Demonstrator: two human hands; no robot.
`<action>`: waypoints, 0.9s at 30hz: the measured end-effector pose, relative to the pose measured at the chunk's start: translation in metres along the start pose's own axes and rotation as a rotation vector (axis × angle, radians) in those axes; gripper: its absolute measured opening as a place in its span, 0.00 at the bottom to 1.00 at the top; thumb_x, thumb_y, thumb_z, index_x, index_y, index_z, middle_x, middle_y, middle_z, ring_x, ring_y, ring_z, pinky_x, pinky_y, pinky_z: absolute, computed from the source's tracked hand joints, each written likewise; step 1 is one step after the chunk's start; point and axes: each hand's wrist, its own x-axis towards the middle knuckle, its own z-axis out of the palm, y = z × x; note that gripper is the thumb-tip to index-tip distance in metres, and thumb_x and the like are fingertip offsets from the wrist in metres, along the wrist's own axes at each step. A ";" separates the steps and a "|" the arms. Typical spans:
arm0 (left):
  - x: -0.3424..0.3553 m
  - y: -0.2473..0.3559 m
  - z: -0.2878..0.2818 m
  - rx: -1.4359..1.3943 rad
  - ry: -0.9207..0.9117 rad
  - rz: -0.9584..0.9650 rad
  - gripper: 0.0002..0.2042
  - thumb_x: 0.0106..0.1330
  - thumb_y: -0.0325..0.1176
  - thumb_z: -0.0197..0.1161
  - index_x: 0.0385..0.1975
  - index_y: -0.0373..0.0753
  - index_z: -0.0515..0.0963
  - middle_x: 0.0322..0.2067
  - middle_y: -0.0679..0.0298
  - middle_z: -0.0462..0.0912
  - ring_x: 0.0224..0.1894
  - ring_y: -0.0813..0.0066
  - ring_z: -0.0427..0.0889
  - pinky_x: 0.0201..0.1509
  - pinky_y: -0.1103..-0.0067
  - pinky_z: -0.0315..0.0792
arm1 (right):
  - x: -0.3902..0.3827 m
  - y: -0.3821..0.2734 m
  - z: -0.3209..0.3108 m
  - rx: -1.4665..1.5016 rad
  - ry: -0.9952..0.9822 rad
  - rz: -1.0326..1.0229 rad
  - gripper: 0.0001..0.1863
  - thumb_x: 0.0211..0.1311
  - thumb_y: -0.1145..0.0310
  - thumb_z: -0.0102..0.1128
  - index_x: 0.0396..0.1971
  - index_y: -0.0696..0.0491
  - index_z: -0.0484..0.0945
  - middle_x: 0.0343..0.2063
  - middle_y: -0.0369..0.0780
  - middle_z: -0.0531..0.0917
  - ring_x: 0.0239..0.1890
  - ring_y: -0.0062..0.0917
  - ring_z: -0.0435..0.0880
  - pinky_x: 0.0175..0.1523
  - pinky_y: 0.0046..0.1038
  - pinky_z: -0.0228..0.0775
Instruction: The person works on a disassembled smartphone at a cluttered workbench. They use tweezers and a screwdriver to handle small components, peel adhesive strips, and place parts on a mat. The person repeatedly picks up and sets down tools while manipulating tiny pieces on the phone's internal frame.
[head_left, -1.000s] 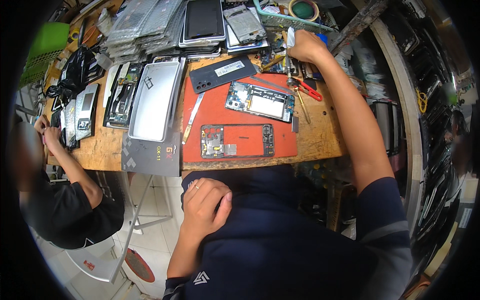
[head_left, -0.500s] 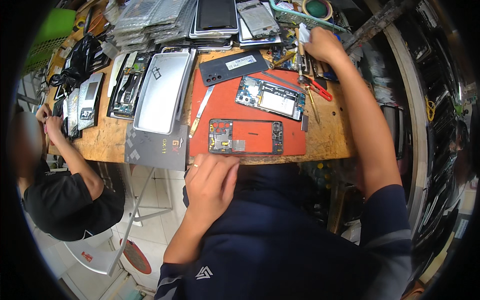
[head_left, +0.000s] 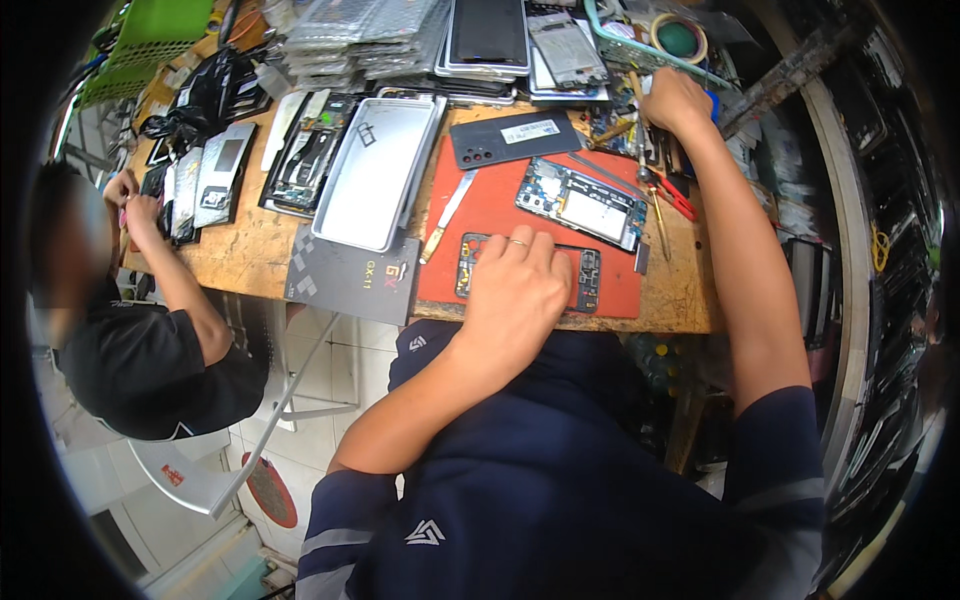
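Note:
My left hand [head_left: 515, 285] is curled over the middle of a black phone mid-frame [head_left: 588, 280] lying on the red mat [head_left: 450, 285]. Its fingers are bent and close together, a ring on one of them; the tips are hidden. At the far right my right hand [head_left: 678, 100] reaches among the tools beside the teal basket, fingers curled in; what they hold cannot be made out. Beyond the mid-frame lie an opened phone with battery and circuit board [head_left: 582, 203] and a dark phone back cover [head_left: 515, 138] with a white label. A flat metal spatula [head_left: 452, 215] lies left of them.
Red-handled pliers [head_left: 672, 195] and a thin screwdriver [head_left: 660, 228] lie at the right. A silvery tray [head_left: 378, 175] and a black box [head_left: 350, 275] stand left of the mat. Bubble-wrapped packs [head_left: 365, 35] are stacked behind. Another person [head_left: 165, 350] works at the far left.
My left hand has moved from the bench edge up onto the mid-frame. My right hand stays by the tools; the white tissue-like piece at its fingers no longer shows. The whole view has shifted.

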 end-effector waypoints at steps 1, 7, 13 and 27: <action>-0.001 -0.002 -0.002 -0.103 0.053 -0.035 0.06 0.58 0.28 0.69 0.33 0.40 0.80 0.33 0.61 0.77 0.42 0.61 0.78 0.46 0.65 0.72 | 0.000 0.001 0.000 -0.027 0.012 -0.003 0.18 0.63 0.65 0.69 0.50 0.58 0.88 0.56 0.56 0.87 0.61 0.51 0.86 0.62 0.48 0.79; -0.045 -0.031 -0.033 -0.804 0.204 -0.414 0.04 0.70 0.21 0.68 0.39 0.36 0.80 0.33 0.66 0.83 0.33 0.78 0.80 0.39 0.80 0.74 | 0.014 0.010 0.009 0.100 0.020 -0.049 0.21 0.62 0.66 0.68 0.52 0.61 0.86 0.57 0.56 0.86 0.63 0.52 0.84 0.65 0.47 0.77; -0.110 -0.070 -0.049 -1.297 0.410 -0.838 0.03 0.78 0.26 0.64 0.42 0.34 0.79 0.39 0.62 0.86 0.34 0.84 0.77 0.39 0.85 0.73 | 0.021 0.007 0.023 0.159 0.103 0.027 0.23 0.54 0.66 0.69 0.48 0.64 0.87 0.52 0.61 0.87 0.59 0.55 0.86 0.63 0.47 0.78; -0.145 -0.094 -0.038 -1.333 0.552 -0.735 0.04 0.76 0.24 0.66 0.41 0.35 0.77 0.39 0.62 0.82 0.34 0.82 0.75 0.40 0.84 0.70 | 0.048 0.020 0.000 0.148 0.028 0.090 0.29 0.61 0.57 0.70 0.57 0.61 0.85 0.63 0.56 0.83 0.66 0.50 0.82 0.68 0.45 0.77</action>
